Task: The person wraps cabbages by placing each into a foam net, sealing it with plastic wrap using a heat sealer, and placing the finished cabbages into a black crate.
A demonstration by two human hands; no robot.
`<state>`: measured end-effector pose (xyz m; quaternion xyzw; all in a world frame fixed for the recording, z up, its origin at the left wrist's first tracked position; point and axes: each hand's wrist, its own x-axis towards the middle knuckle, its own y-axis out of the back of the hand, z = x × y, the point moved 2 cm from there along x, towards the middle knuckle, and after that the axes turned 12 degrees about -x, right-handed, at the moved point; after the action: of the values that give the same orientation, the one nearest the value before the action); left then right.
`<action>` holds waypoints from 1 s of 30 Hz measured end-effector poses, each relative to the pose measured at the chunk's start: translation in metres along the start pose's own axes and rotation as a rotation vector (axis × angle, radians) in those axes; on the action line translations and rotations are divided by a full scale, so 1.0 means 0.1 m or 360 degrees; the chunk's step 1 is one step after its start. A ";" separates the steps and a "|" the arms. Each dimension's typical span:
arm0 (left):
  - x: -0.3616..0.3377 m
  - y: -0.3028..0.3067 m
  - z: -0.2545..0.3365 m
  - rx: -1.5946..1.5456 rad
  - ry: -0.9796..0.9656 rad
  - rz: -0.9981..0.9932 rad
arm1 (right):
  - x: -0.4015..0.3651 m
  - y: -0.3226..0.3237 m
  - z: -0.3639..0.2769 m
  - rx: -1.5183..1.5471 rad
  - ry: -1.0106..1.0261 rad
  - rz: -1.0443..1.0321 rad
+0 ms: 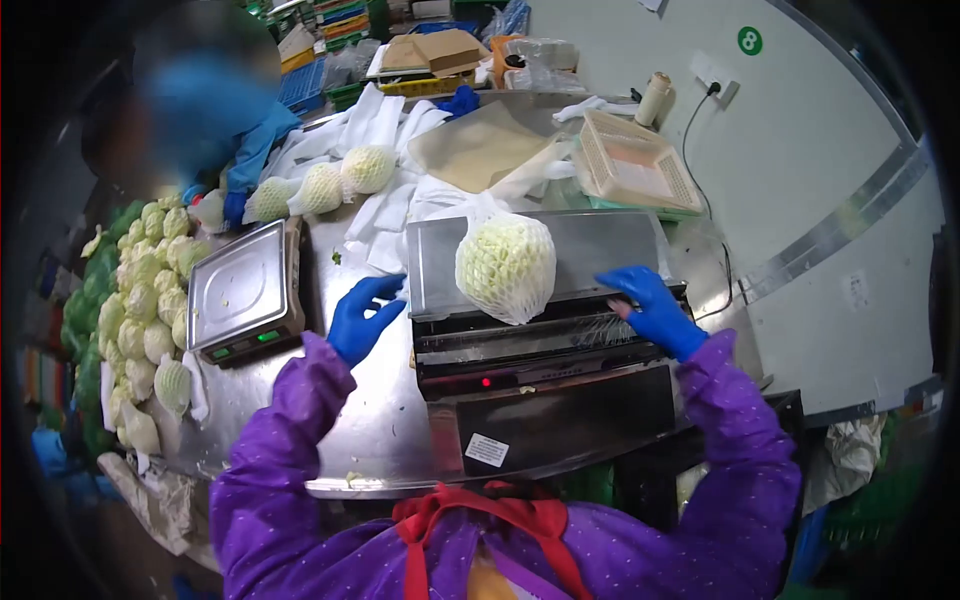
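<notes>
A pale green cabbage (pixel 506 262) in a white foam net lies on the grey top plate (pixel 610 245) of a film wrapping machine (pixel 540 372). My left hand (pixel 364 318), in a blue glove, is at the machine's left edge with thumb and fingers apart. My right hand (pixel 655 308), also gloved in blue, reaches over the right end of the machine. Its fingers stretch left and its thumb sits lower, close over the clear film (pixel 608 328). A bare fingertip shows out of that glove. On the machine's front a red light glows.
Left of me stands a scale (pixel 243 285) with a steel pan. Beyond it many cabbages (pixel 145 290) are heaped. Netted cabbages (pixel 322 188) and white foam nets (pixel 385 215) lie at the back, near a person in blue (pixel 250 150). A beige basket (pixel 636 160) stands back right.
</notes>
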<state>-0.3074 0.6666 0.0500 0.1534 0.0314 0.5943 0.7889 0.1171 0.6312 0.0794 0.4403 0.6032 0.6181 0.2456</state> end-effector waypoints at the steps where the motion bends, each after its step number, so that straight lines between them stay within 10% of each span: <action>1: -0.08 0.03 0.10 0.0409 -0.0204 -0.0099 | -0.06 0.05 0.10 -0.0192 0.0172 -0.0126; 6: -0.05 -0.21 0.15 0.1701 -0.0865 -0.0983 | -0.08 -0.06 0.31 -0.0775 0.0931 -0.0496; 10: 0.09 -0.49 0.10 0.1972 -0.0758 -0.1529 | 0.05 -0.22 0.22 -0.0404 0.0947 -0.0555; 15: 0.18 -0.49 -0.12 0.1752 -0.0830 -0.1416 | -0.06 -0.34 0.48 0.1713 -0.0672 -0.0460; 18: 0.14 -0.61 -0.09 0.1092 -0.0756 -0.1144 | -0.05 -0.50 0.18 0.2509 -0.0957 -0.0472; 20: -0.06 -0.67 0.15 -0.0712 0.0330 -0.0389 | -0.05 -0.17 -0.03 0.2416 -0.0922 -0.0383; 22: -0.38 -0.41 0.25 -0.0951 0.0422 0.0025 | -0.20 0.14 -0.06 0.2019 -0.0958 -0.0394; 27: -0.42 0.19 1.50 -0.0908 -0.0445 0.0483 | 0.21 1.44 -0.20 0.2087 0.0099 0.0022; 30: 0.62 0.01 1.17 0.0054 -0.0746 -0.0008 | 1.04 1.02 0.06 0.1243 0.0147 0.0496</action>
<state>-0.2630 0.7013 0.1693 0.3005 -0.1422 0.5397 0.7735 0.0945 0.7058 0.2022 0.5581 0.7286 0.3920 -0.0633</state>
